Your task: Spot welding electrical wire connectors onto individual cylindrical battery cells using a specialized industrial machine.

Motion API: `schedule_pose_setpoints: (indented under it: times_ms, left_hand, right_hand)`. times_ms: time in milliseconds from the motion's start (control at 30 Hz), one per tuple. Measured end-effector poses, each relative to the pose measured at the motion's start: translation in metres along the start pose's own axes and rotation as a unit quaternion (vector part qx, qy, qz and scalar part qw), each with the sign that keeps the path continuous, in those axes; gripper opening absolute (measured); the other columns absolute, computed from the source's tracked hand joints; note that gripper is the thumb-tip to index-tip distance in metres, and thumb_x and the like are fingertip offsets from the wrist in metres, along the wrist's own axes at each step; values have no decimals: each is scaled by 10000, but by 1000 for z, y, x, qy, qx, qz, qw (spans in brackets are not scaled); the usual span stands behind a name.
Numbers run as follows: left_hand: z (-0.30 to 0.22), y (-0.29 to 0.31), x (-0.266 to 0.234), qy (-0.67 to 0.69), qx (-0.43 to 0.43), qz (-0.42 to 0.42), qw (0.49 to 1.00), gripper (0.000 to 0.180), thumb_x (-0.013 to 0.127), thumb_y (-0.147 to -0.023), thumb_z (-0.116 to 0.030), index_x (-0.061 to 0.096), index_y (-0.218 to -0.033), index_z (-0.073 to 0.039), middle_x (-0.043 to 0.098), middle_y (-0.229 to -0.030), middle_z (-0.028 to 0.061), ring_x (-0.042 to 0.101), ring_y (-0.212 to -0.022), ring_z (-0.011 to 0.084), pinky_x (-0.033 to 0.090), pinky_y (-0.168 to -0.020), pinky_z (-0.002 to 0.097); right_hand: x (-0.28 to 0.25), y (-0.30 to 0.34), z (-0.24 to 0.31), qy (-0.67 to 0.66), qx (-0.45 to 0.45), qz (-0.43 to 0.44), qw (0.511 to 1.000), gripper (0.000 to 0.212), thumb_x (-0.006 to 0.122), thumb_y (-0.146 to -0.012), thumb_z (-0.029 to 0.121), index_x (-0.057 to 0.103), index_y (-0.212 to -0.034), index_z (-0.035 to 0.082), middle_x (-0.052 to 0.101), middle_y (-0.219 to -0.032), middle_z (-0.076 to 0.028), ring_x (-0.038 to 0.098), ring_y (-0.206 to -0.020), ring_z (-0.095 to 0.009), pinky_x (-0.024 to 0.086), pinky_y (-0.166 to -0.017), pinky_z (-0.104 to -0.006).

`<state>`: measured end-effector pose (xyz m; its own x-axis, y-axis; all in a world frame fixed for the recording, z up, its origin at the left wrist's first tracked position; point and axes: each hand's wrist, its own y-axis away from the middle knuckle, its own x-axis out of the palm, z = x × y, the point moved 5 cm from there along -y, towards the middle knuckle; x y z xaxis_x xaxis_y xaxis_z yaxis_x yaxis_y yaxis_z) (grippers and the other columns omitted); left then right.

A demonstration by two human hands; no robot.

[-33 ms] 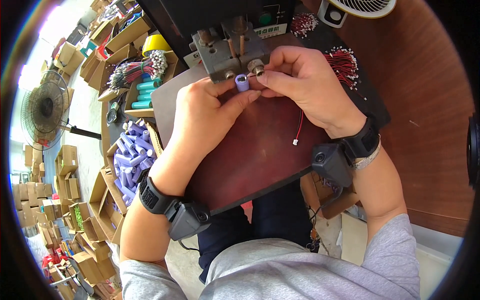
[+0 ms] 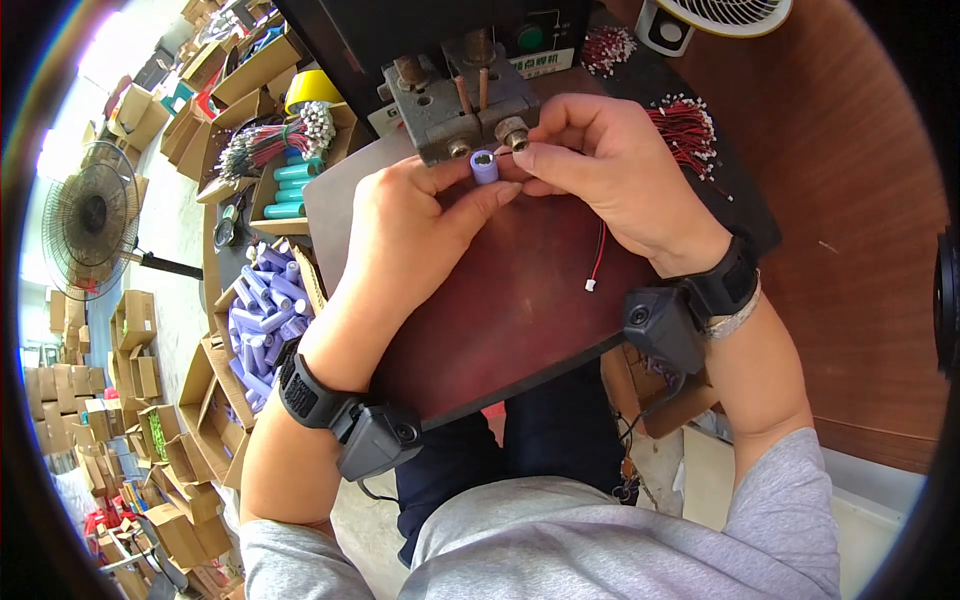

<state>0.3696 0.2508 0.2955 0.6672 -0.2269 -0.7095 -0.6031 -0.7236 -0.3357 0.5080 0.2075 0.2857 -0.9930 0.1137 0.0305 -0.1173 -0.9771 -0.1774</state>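
Note:
A purple cylindrical battery cell (image 2: 485, 170) stands upright, its metal end up, just in front of the spot welder's metal head (image 2: 455, 125). My left hand (image 2: 415, 215) grips the cell between thumb and fingers. To the right of it, my right hand (image 2: 600, 165) is closed in a pinch close to the cell's top, at a thin wire end below the welder's bolt. From under that palm hangs a red and black wire lead (image 2: 601, 250) with a small white connector (image 2: 590, 285). The fingertips hide most of the wire. Two copper pins (image 2: 473, 92) rise from the welder head.
A dark reddish work board (image 2: 500, 320) lies beneath my hands. At left are a carton of purple cells (image 2: 265, 300), a box of teal cells (image 2: 290, 190) and bundled wire leads (image 2: 270, 140). More red-black leads (image 2: 685, 135) and a small fan (image 2: 725, 12) are at right.

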Motion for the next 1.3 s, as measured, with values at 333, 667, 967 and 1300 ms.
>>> schedule_pose_setpoints:
  times_ms: [333,667,967,1300]
  left_hand:
    - [2,1,2,51,-24,-2,998,215,692,-675,-198,663,-839,-61,603,-648,121,586,-573,230,447,-542,297]
    - [5,1,3,65,-12,-2,998,234,691,-679,-200,657,-859,-54,599,-636,124,588,-561,214,450,-540,288]
    - [0,-1,0,2,-8,9,1000,209,683,-692,-202,659,-849,-65,605,-644,111,591,-565,206,447,-536,283]
    - [9,0,3,20,-51,26,998,213,685,-688,-209,657,-838,-60,606,-663,115,590,-580,226,454,-554,293]
  right_hand:
    - [2,1,-1,13,1,25,1000,101,576,-766,52,584,-797,-43,597,-710,-50,541,-634,-70,431,-572,-191]
    - [1,0,-1,28,1,13,1000,104,586,-761,50,583,-796,-48,595,-704,-57,546,-629,-77,439,-576,-194]
    - [1,-1,-1,33,7,-5,999,94,589,-755,45,587,-795,-40,592,-689,-51,540,-619,-72,425,-544,-200]
    - [1,0,-1,41,-10,-8,999,105,579,-763,60,586,-787,-41,590,-680,-48,535,-621,-69,424,-556,-196]
